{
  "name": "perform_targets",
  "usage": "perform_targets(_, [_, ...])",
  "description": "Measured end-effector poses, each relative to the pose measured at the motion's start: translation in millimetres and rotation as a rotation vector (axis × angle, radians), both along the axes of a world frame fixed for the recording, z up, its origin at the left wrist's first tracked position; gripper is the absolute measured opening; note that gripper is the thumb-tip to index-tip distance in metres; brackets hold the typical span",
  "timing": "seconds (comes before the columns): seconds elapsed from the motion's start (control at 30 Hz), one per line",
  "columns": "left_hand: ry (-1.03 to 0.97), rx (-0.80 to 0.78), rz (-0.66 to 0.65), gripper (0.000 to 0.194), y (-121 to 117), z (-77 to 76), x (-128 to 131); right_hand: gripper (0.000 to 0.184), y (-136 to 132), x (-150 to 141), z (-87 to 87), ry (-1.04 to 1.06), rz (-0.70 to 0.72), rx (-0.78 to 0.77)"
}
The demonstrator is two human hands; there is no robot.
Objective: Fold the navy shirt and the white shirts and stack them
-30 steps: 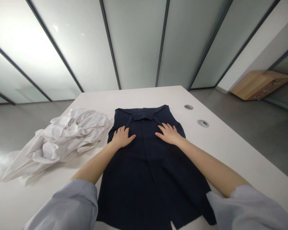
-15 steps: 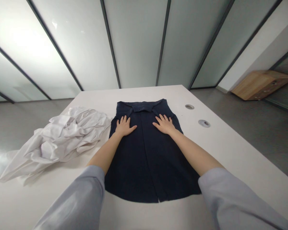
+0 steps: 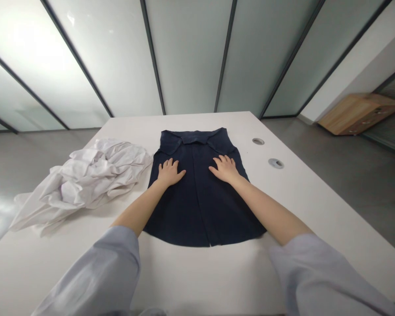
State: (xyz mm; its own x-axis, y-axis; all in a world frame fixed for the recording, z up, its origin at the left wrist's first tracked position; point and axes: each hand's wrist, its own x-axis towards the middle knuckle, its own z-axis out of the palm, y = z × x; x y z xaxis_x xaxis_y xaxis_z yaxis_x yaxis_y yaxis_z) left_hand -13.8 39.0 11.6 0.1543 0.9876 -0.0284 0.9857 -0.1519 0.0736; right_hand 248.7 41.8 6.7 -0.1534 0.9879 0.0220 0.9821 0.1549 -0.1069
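Note:
A dark navy skirt (image 3: pixel 197 206) lies spread on the white table (image 3: pixel 197 281), its waist end away from me and its flared hem towards me. A seam runs down its middle to a small slit at the hem. Near the waist, a folded flap of the same cloth shows. My left hand (image 3: pixel 169 173) rests on the skirt's left side, fingers spread. On the right side, my right hand (image 3: pixel 225 170) lies flat with its fingers apart. Neither hand grips the cloth.
Crumpled white cloth (image 3: pixel 95 175) is heaped on the table at the left. Two round cable holes, a far one (image 3: pixel 258 141) and a nearer one (image 3: pixel 276 163), sit at the right. Frosted glass panels stand behind; a wooden cabinet (image 3: pixel 358 114) is on the floor at far right.
The skirt's hem now appears farther from me, with more table showing in front of it. Both hands sit slightly farther from the waist end, still spread on the cloth.

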Motion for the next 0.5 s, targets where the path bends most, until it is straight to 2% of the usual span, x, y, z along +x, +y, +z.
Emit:
perform_targets(0.1, [0.0,-0.075,0.008,0.078,-18.1,-2.9,-1.1,0.076,-20.0,0.4,-5.1,0.013,-0.038,-0.097])
perform_targets(0.2, [0.01,-0.054,-0.004,0.079,-24.8,-6.3,-1.1,0.082,-29.8,1.4,-13.2,0.009,-0.034,-0.126])
perform_targets(0.33, [0.018,-0.035,-0.004,0.079,-20.1,-8.5,-0.6,0.083,-27.1,3.0,-19.3,0.008,-0.018,-0.097])
perform_targets(0.5, [0.019,-0.043,-0.012,0.081,-6.5,-9.6,-1.7,0.082,-12.2,3.4,-17.6,0.011,-0.012,-0.085])
